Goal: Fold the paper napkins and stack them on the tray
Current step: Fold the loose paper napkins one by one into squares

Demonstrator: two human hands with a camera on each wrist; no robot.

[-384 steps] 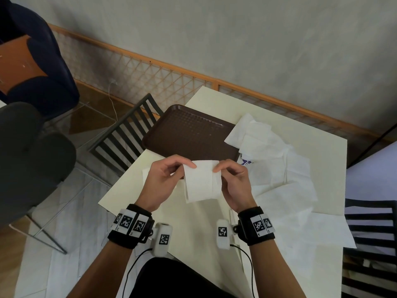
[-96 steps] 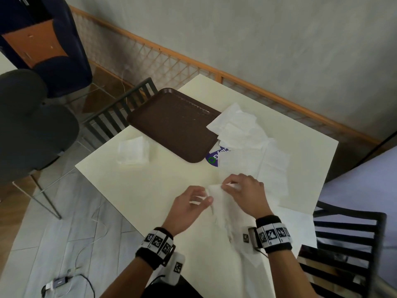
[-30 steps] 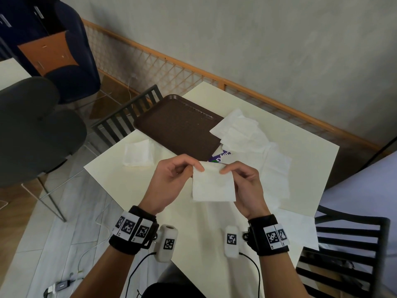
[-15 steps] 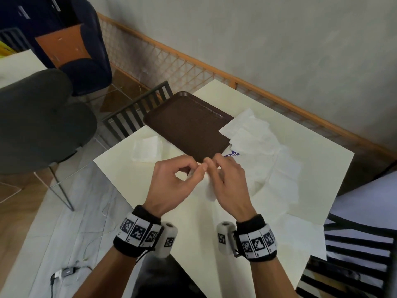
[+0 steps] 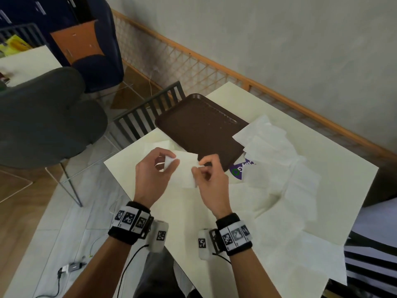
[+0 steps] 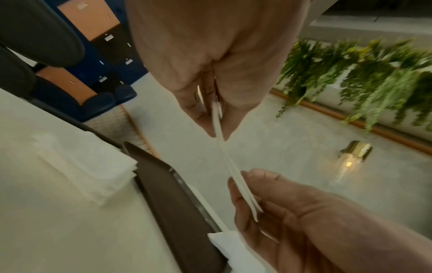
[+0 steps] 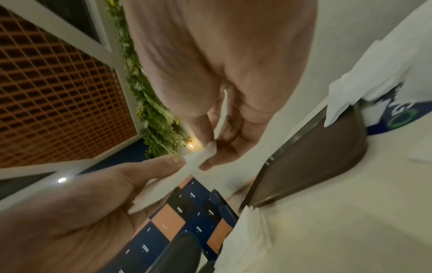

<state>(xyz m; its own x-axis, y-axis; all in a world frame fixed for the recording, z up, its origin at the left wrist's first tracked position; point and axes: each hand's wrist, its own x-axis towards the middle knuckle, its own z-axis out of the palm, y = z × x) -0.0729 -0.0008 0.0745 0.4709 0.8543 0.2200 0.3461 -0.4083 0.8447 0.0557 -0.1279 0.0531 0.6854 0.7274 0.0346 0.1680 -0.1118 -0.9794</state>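
Note:
A white paper napkin point(image 5: 186, 168) hangs in the air in front of me, above the table's near left part. My left hand point(image 5: 171, 162) pinches its left edge and my right hand point(image 5: 197, 167) pinches its right edge. The left wrist view shows the napkin point(image 6: 230, 166) edge-on as several thin layers between thumb and finger. The brown tray point(image 5: 199, 125) lies just beyond my hands with nothing on it. A small folded napkin stack point(image 6: 93, 166) lies on the table left of the tray, mostly hidden behind my left hand in the head view.
Several loose unfolded napkins point(image 5: 270, 145) spread over the table's right side, one overlapping the tray's right corner. A purple printed logo point(image 5: 240, 168) shows beneath them. A black slatted chair point(image 5: 148, 117) stands beyond the table point(image 5: 335, 168), another at the right edge.
One second ago the napkin was held flat between both hands. The hands then came together, doubling it over. Now they have parted slightly, holding a narrower, thicker napkin.

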